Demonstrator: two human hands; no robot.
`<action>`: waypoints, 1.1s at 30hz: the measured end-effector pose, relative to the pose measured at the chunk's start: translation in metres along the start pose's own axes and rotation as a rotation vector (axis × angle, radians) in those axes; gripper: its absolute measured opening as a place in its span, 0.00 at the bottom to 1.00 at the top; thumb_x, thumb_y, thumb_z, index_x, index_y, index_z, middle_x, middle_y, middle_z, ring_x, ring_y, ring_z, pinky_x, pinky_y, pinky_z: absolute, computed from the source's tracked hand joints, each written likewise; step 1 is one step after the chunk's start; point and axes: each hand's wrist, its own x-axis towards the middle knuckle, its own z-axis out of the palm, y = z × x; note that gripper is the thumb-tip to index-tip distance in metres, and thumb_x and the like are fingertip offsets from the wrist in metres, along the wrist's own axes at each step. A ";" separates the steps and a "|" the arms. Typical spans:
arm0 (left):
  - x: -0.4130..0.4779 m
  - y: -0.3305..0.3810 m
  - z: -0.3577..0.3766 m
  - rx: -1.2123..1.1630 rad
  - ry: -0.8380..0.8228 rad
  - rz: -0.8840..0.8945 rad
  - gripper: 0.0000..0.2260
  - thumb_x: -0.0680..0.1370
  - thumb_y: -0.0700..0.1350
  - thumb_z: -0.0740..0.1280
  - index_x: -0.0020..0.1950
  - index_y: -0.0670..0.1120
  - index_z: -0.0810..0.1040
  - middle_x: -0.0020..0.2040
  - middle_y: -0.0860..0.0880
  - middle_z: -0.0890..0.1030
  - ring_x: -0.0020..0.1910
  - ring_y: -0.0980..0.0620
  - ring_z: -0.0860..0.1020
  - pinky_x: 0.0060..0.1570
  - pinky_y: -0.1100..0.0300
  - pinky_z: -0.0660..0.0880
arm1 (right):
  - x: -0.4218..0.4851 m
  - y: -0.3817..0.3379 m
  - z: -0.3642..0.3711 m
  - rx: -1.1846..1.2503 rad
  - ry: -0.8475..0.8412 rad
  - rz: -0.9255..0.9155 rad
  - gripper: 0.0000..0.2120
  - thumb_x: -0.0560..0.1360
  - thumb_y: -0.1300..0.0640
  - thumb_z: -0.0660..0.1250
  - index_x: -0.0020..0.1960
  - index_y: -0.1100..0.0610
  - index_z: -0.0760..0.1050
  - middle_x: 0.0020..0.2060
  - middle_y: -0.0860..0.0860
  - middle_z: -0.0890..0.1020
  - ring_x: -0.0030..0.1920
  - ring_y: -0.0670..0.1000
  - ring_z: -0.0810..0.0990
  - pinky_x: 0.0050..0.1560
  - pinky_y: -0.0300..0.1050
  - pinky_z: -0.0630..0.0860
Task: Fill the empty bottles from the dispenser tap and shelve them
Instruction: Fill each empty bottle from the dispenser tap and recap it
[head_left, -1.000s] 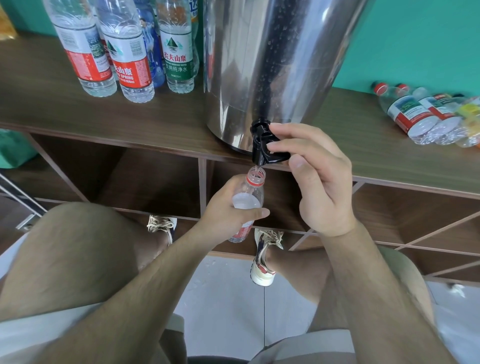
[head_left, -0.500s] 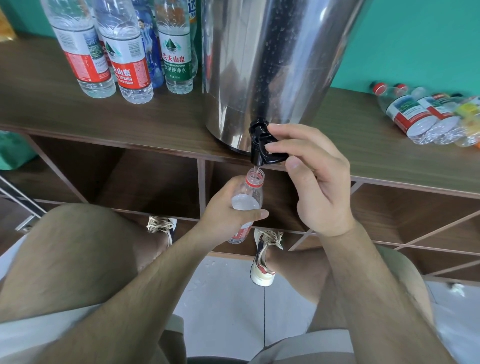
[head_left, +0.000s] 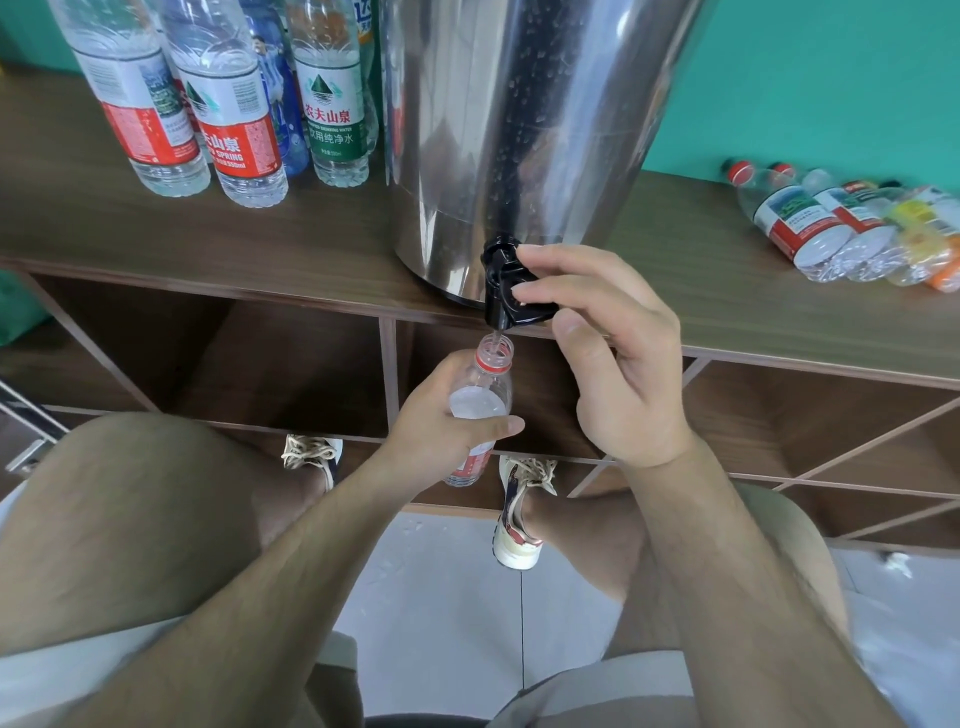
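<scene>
A steel dispenser stands on the wooden shelf top, its black tap jutting over the front edge. My right hand pinches the tap lever between fingers and thumb. Under the spout my left hand grips a clear uncapped bottle with a red neck ring and red label. Water runs from the spout into its mouth, and the water surface shows near the bottle's shoulder.
Several upright filled bottles stand on the shelf top left of the dispenser. Several empty bottles lie on their sides at the right. Open cubbies sit below the top. My knees and shoes are over the grey floor.
The hands, tap and bottle keep their places. The water in the bottle stands slightly higher than before.
</scene>
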 end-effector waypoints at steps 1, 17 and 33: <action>0.000 0.000 0.000 -0.002 0.001 0.000 0.30 0.72 0.52 0.80 0.67 0.64 0.67 0.58 0.62 0.76 0.58 0.57 0.76 0.49 0.67 0.72 | 0.000 0.000 0.000 0.000 -0.001 0.002 0.15 0.80 0.68 0.58 0.57 0.69 0.82 0.63 0.64 0.81 0.65 0.60 0.81 0.62 0.45 0.78; 0.000 -0.002 0.002 -0.007 0.006 0.003 0.30 0.71 0.52 0.81 0.66 0.65 0.67 0.58 0.62 0.76 0.58 0.57 0.77 0.47 0.67 0.72 | 0.000 -0.001 -0.001 -0.009 -0.006 0.007 0.15 0.78 0.73 0.59 0.57 0.69 0.83 0.63 0.63 0.81 0.65 0.61 0.81 0.60 0.46 0.78; 0.001 -0.004 0.001 -0.030 0.002 0.004 0.30 0.71 0.52 0.81 0.66 0.64 0.68 0.59 0.60 0.77 0.60 0.54 0.77 0.53 0.61 0.74 | 0.000 -0.004 -0.002 -0.017 -0.013 0.007 0.15 0.77 0.74 0.61 0.57 0.69 0.83 0.63 0.63 0.81 0.63 0.60 0.81 0.56 0.40 0.77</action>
